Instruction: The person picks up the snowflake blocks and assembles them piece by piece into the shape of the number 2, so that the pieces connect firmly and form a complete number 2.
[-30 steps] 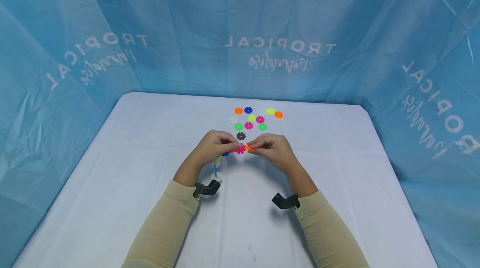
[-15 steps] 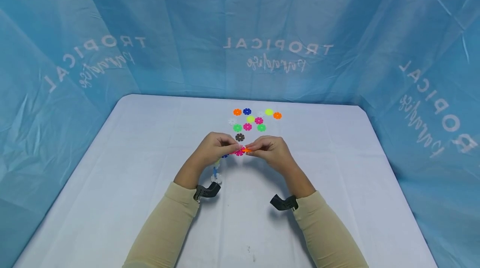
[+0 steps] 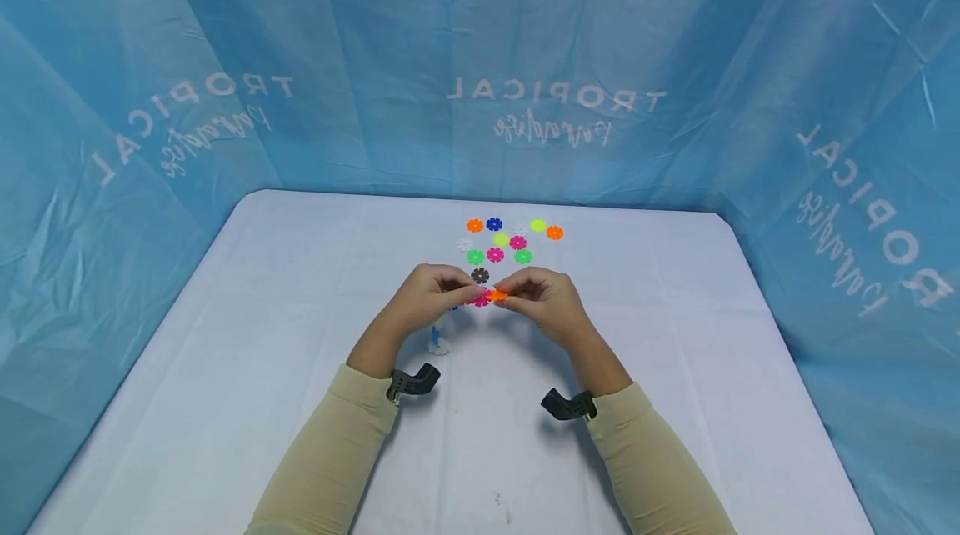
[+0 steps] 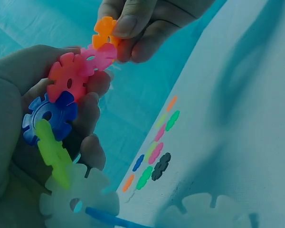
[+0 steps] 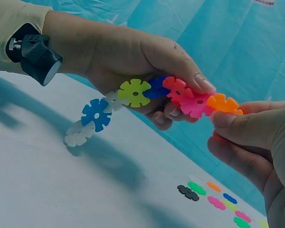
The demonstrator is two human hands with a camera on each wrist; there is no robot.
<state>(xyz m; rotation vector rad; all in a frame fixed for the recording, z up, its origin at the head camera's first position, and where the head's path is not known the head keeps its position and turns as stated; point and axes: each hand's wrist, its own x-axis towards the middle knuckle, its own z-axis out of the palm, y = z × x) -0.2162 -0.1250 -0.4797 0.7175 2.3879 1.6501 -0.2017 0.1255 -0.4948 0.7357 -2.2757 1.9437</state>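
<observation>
My left hand (image 3: 431, 296) holds a chain of notched, flower-shaped plastic discs, its thumb and fingers gripping near the pink disc (image 5: 198, 105) and the red disc (image 4: 68, 78). From there the chain hangs through a dark blue disc (image 4: 48, 116), a yellow disc (image 5: 134, 93), a white disc (image 4: 80, 194), a blue disc (image 5: 96, 115) and a white end disc (image 5: 79, 134). My right hand (image 3: 542, 299) pinches an orange disc (image 5: 223, 102) between thumb and fingers. Its edge meets the pink disc; how deep the slots engage cannot be told.
Several loose discs lie beyond my hands, among them a black disc (image 3: 480, 275), a green disc (image 3: 522, 256), an orange disc (image 3: 554, 232) and a blue disc (image 3: 494, 224). The white table (image 3: 225, 335) is bordered by blue curtains (image 3: 360, 60).
The orange disc has turned slightly against the pink one and shows more of its face. The chain's white hanging end has shifted a little up and right. Both hands stay almost in place.
</observation>
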